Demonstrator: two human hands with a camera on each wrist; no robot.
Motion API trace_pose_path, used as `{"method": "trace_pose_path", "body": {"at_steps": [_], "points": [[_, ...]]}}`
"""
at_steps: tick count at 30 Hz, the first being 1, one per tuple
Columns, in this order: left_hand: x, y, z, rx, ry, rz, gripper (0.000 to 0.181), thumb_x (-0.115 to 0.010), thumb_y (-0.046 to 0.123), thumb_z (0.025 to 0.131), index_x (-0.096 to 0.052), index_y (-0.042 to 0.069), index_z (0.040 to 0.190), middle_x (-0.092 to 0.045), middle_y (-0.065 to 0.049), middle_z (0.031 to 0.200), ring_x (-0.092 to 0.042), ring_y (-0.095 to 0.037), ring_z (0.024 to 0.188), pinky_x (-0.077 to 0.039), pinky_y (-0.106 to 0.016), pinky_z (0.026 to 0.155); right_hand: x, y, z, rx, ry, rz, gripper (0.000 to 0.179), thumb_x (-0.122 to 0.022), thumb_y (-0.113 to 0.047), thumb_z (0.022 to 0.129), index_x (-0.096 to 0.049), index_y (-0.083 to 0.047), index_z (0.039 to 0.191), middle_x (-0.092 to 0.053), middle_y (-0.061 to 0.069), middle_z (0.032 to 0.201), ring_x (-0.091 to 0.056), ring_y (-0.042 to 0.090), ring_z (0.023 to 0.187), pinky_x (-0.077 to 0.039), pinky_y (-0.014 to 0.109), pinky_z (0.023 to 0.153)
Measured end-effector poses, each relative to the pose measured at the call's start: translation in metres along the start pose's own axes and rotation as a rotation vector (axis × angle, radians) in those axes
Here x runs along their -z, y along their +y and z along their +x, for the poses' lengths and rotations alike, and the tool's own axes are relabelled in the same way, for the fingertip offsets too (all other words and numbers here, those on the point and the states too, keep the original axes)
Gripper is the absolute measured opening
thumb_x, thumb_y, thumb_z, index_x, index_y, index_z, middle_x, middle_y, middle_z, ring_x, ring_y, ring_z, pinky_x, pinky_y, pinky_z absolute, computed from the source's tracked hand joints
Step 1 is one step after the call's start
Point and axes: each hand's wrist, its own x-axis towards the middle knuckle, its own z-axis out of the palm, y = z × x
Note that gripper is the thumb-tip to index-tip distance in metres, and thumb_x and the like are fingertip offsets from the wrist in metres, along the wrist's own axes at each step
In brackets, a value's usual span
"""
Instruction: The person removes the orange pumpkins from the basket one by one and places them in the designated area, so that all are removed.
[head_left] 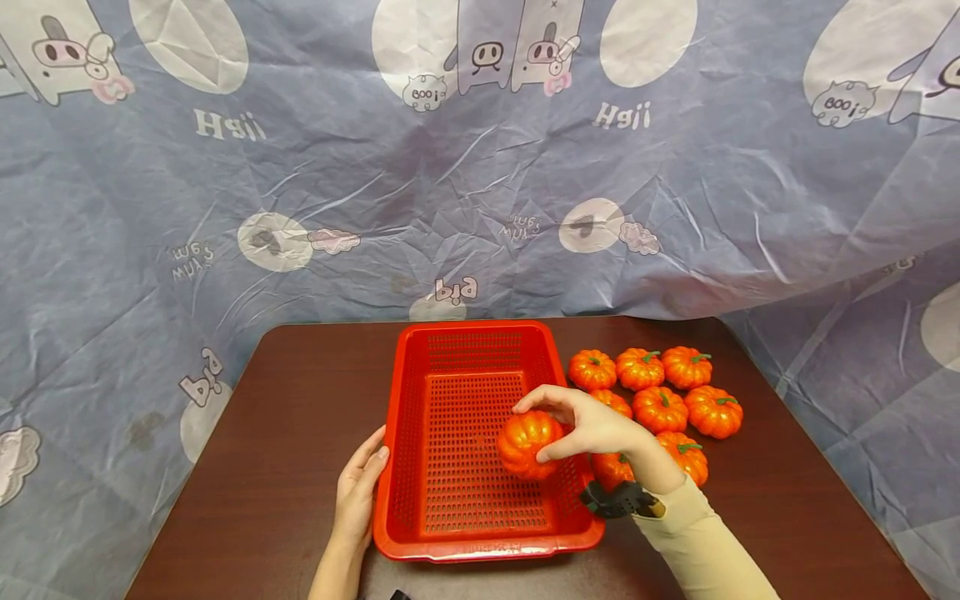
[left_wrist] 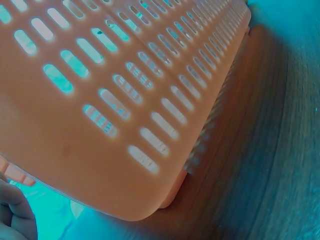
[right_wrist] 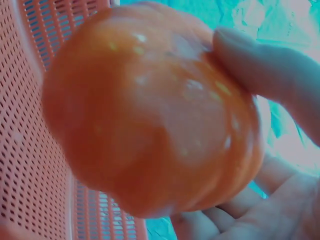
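My right hand [head_left: 592,421] holds an orange toy pumpkin [head_left: 527,446] over the right half of a red perforated plastic basket [head_left: 387,500]. Thumb and fingers grip the pumpkin from opposite sides; in the right wrist view the pumpkin [right_wrist: 150,115] fills the middle, with basket mesh [right_wrist: 30,125] behind it. My left hand [head_left: 356,492] touches the basket's left side, its fingers extended against the rim. The left wrist view shows the slotted outer wall [left_wrist: 100,150] close up, with part of a hand [left_wrist: 17,210] at the lower left corner.
Several more orange pumpkins [head_left: 660,408] with green stems sit to the right of the basket, a few partly hidden by my right arm. The brown table [head_left: 247,467] extends on both sides. A cartoon-printed cloth [head_left: 420,192] hangs behind it.
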Motion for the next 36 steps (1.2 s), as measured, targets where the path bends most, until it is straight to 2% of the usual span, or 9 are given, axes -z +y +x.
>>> {"method": "trace_pose_path", "body": {"at_steps": [6,9,14,21,27,32,36], "points": [[0.0,0.0,0.0,0.004,0.008,0.004,0.044,-0.046,0.009,0.099,-0.037,-0.005,0.139,-0.062,-0.013,0.11,-0.062,-0.019,0.093,-0.054,-0.032,0.077,0.01,-0.009,-0.014,0.015,0.156,-0.074,0.052,-0.076,0.002,0.074,-0.053,0.001,0.12,-0.053,0.02,0.122,-0.053,0.02,0.112,-0.045,0.027,0.092],[0.0,0.0,0.0,-0.004,0.004,0.009,0.044,-0.046,0.009,0.099,-0.036,-0.006,0.139,-0.062,-0.013,0.11,-0.062,-0.019,0.094,-0.054,-0.032,0.077,0.016,-0.011,-0.023,0.006,0.235,-0.099,0.053,-0.077,0.003,0.073,-0.053,0.001,0.121,-0.052,0.023,0.123,-0.051,0.017,0.115,-0.045,0.025,0.092],[0.0,0.0,0.0,-0.007,0.005,0.009,0.044,-0.047,0.008,0.099,-0.036,-0.007,0.139,-0.062,-0.014,0.111,-0.062,-0.019,0.094,-0.054,-0.032,0.077,0.025,-0.012,-0.039,0.003,0.312,-0.06,0.053,-0.074,0.008,0.073,-0.051,0.005,0.121,-0.049,0.029,0.124,-0.051,0.015,0.115,-0.051,0.027,0.083],[0.001,0.002,0.0,0.021,-0.001,0.013,0.045,-0.046,0.01,0.099,-0.035,-0.006,0.14,-0.062,-0.012,0.113,-0.062,-0.018,0.095,-0.053,-0.032,0.079,0.038,-0.012,-0.066,0.03,0.426,-0.06,0.054,-0.07,0.015,0.074,-0.045,0.011,0.123,-0.057,0.008,0.123,-0.054,0.013,0.111,-0.05,0.023,0.081],[0.0,0.0,0.0,0.0,0.002,0.014,0.044,-0.046,0.009,0.099,-0.036,-0.007,0.139,-0.063,-0.013,0.112,-0.062,-0.018,0.094,-0.053,-0.032,0.078,0.049,-0.007,-0.091,0.04,0.513,-0.03,0.055,-0.066,0.019,0.075,-0.043,0.013,0.124,-0.055,0.008,0.124,-0.051,0.012,0.115,-0.048,0.02,0.082],[0.001,-0.001,0.0,-0.001,-0.004,0.009,0.045,-0.046,0.01,0.099,-0.036,-0.006,0.14,-0.061,-0.014,0.115,-0.062,-0.019,0.096,-0.053,-0.032,0.078,0.054,-0.003,-0.113,0.015,0.617,-0.013,0.055,-0.064,0.02,0.075,-0.041,0.013,0.125,-0.058,-0.001,0.121,-0.056,0.009,0.107,-0.049,0.019,0.078],[0.001,-0.001,0.0,-0.001,0.006,0.008,0.045,-0.046,0.01,0.099,-0.036,-0.006,0.14,-0.062,-0.013,0.114,-0.062,-0.018,0.095,-0.053,-0.031,0.078,0.058,0.0,-0.13,0.017,0.694,0.021,0.054,-0.061,0.023,0.076,-0.043,0.011,0.125,-0.06,-0.002,0.12,-0.059,0.008,0.103,-0.051,0.019,0.074]]}}
